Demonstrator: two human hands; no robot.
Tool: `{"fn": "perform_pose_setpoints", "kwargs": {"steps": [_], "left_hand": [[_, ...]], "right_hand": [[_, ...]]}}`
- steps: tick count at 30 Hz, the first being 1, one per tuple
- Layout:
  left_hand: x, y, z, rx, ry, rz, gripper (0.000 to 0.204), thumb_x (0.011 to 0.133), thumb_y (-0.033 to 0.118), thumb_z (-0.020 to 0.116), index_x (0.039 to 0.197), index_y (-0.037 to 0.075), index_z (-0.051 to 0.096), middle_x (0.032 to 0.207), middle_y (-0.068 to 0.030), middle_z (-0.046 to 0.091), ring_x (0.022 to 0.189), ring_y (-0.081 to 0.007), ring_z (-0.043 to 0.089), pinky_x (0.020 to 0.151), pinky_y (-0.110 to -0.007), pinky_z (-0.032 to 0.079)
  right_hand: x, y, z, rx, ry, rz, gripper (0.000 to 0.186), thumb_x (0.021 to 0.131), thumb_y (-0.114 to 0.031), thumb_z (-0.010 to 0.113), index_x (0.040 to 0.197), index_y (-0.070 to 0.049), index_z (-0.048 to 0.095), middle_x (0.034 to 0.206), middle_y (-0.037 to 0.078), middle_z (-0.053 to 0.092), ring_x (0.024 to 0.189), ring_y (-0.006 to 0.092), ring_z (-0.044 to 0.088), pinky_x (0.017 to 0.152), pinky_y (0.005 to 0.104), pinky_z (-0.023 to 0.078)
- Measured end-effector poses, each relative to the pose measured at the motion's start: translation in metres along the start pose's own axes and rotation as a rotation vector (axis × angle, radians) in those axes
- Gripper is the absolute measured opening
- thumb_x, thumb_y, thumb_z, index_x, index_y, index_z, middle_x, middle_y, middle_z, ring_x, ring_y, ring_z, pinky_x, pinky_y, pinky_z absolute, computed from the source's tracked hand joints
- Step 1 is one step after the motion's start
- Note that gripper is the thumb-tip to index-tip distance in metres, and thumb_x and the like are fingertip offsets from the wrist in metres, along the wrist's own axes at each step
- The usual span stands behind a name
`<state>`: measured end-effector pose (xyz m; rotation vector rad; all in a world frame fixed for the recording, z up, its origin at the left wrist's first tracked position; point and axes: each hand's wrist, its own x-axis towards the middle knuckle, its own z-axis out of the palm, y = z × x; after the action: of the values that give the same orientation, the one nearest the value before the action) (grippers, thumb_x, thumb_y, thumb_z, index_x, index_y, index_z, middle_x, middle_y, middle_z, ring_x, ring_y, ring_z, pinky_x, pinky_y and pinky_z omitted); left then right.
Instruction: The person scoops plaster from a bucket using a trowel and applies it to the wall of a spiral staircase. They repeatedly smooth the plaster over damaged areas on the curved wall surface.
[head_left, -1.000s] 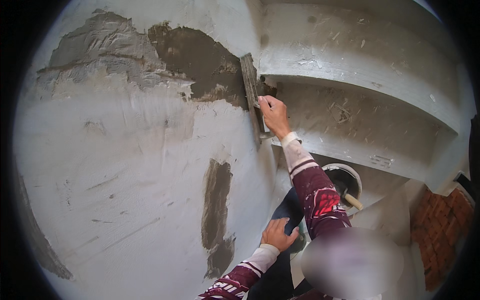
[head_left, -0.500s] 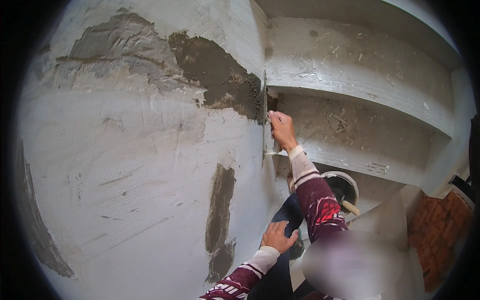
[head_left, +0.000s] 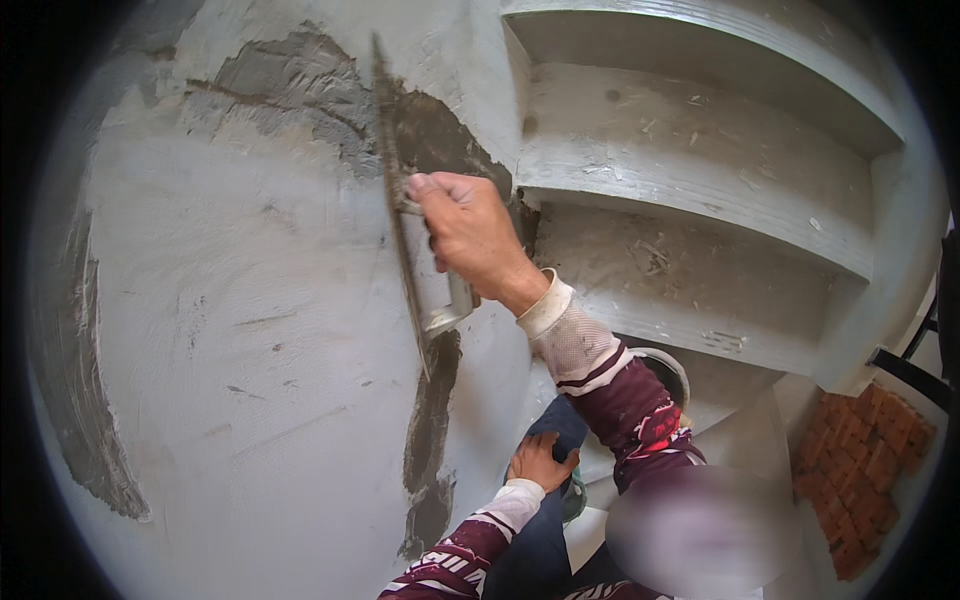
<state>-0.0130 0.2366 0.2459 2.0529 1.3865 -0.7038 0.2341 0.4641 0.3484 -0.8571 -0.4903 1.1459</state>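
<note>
My right hand (head_left: 472,238) is closed around the handle of a plastering trowel (head_left: 393,200). The trowel's long blade stands nearly upright, seen edge-on, in front of the pale wall (head_left: 250,330). Its upper half lies across the dark grey mortar patch (head_left: 445,130); whether the whole blade touches the wall I cannot tell. Below the trowel a strip of darker mortar (head_left: 428,460) runs down the wall. My left hand (head_left: 541,463) rests on my knee in dark blue trousers (head_left: 560,424), fingers spread and holding nothing.
Concrete steps (head_left: 690,150) with scattered chips rise to the right of the wall. A bucket (head_left: 672,368) stands partly hidden behind my right forearm. Stacked red bricks (head_left: 848,475) lie at the lower right. Another grey mortar band (head_left: 90,400) curves along the far left.
My right hand has carried the trowel leftward from the wall's corner by the steps onto the wall face. My left hand stays on the knee. The view has shifted slightly.
</note>
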Motion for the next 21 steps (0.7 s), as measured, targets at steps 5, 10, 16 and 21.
{"fn": "perform_pose_setpoints", "kwargs": {"steps": [5,10,16,21], "left_hand": [[0.002,-0.002,0.014,-0.002,0.015,0.062,0.053,0.079,0.048,0.070,0.113,0.009,0.065,0.109,-0.0110,0.068,0.107,-0.0312,0.061,0.090,-0.044,0.050],[-0.003,-0.006,0.023,0.007,0.023,0.070,0.049,0.080,0.046,0.070,0.110,0.008,0.065,0.107,-0.0099,0.068,0.106,-0.0299,0.060,0.090,-0.043,0.049],[-0.008,-0.010,0.030,-0.027,0.096,0.122,0.045,0.077,0.041,0.074,0.105,0.007,0.066,0.100,-0.0098,0.069,0.098,-0.0300,0.063,0.082,-0.043,0.052],[-0.006,-0.008,0.029,-0.032,0.141,0.155,0.044,0.074,0.039,0.077,0.102,0.007,0.067,0.095,-0.0094,0.069,0.093,-0.0292,0.064,0.076,-0.042,0.053]], "right_hand": [[-0.032,0.040,-0.039,-0.010,0.014,-0.030,0.038,0.100,-0.034,0.056,0.081,-0.002,0.065,0.062,-0.003,0.051,0.051,0.0051,0.045,0.045,0.0256,0.040],[-0.043,0.176,-0.163,-0.071,0.262,0.090,0.032,0.098,-0.033,0.061,0.091,-0.004,0.069,0.071,-0.005,0.057,0.062,0.0040,0.048,0.053,0.0219,0.042],[-0.003,0.232,-0.198,-0.355,0.301,0.037,0.034,0.096,-0.032,0.063,0.091,0.000,0.070,0.070,0.001,0.061,0.068,0.0084,0.053,0.062,0.0271,0.045],[0.024,0.261,-0.184,-0.477,0.409,-0.136,0.032,0.093,-0.033,0.063,0.098,-0.002,0.071,0.079,0.011,0.069,0.071,0.0175,0.061,0.070,0.0311,0.048]]}}
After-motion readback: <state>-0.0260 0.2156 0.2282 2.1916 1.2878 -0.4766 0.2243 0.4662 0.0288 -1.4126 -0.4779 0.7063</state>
